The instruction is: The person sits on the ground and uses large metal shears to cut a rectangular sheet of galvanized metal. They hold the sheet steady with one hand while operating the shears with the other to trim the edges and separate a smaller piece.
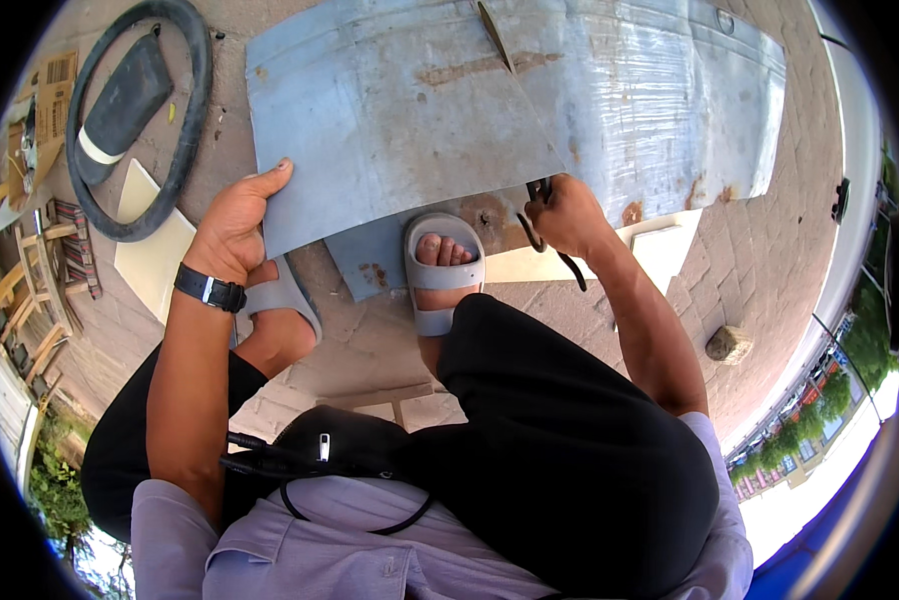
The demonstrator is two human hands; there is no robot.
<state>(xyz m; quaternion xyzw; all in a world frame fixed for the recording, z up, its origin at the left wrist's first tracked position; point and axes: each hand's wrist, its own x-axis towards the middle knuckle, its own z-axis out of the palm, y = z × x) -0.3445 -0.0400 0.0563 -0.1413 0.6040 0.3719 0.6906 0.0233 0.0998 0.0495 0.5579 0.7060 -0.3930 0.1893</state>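
A large bluish-grey sheet with rust-brown stains lies in front of me, raised off the ground at its near edge. My left hand grips its near left corner, thumb on top and fingers underneath. My right hand is closed round the black handles of a pair of long shears. One blade shows above the sheet, its tip pointing away from me; the other is hidden below. A line runs through the sheet from the blade toward my right hand. My right foot in a grey sandal stands close to the near edge.
On the left lie a black rubber ring, a dark flat pad inside it, a cream board, cardboard and wooden frames. Another cream board lies under the sheet's right side. A stone sits on the paving at right.
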